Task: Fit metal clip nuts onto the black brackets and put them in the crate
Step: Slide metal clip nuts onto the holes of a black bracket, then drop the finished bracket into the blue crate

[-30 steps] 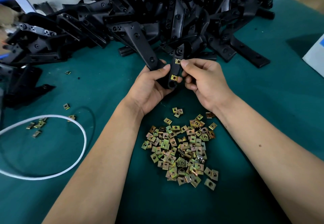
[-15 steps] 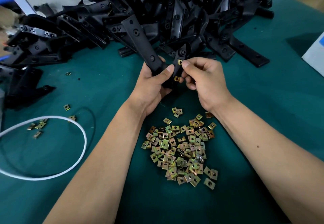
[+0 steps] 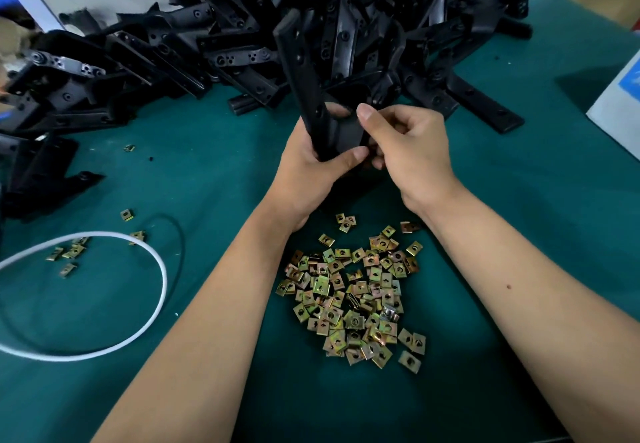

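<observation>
my left hand [image 3: 311, 169] grips the black bracket [image 3: 304, 75] by its lower end at frame center, long arm up; right hand [image 3: 408, 151] pinches its other edge w/ thumb & fingers. it's stiff, looks a bit heavy, so i'd hold near the bend. clip nuts [image 3: 356, 297] lie lower center, light & slippery; crate not in view.

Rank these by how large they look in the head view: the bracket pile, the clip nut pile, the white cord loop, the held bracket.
1. Bracket pile
2. White cord loop and clip nut pile: similar spread, too close to rank
3. Held bracket, though nearer the camera than the bracket pile
</observation>
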The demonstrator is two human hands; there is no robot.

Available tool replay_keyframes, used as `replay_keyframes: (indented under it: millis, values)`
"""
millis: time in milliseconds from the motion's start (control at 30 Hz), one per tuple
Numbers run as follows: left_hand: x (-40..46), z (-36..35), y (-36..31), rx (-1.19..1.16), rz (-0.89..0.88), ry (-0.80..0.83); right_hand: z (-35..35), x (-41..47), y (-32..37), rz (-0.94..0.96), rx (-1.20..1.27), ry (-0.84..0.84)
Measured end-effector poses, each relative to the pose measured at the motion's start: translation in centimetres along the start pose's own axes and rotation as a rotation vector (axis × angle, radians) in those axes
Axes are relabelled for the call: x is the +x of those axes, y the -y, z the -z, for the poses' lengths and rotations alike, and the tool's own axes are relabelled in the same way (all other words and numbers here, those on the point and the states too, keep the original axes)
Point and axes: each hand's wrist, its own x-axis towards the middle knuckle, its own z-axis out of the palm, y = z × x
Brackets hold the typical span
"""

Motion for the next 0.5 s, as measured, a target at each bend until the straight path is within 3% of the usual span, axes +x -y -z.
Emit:
replay_keyframes:
  millis: [133, 300, 500]
  values:
    - [-0.1, 0.2, -0.2, 0.001, 0.068, 0.006, -0.3, 0.0, -0.2, -0.011, -0.007, 0.021]
    - [-0.4, -0.6, -2.1, 0.045, 0.079, 0.004, 0.0, -1.0, 0.4, 0.003, -0.094, -0.07]
    - [-0.5, -7.6, -6.2, 0.005, -0.002, 0.143, 6.5, -2.5, 4.8, 0.011, 0.02, -0.191]
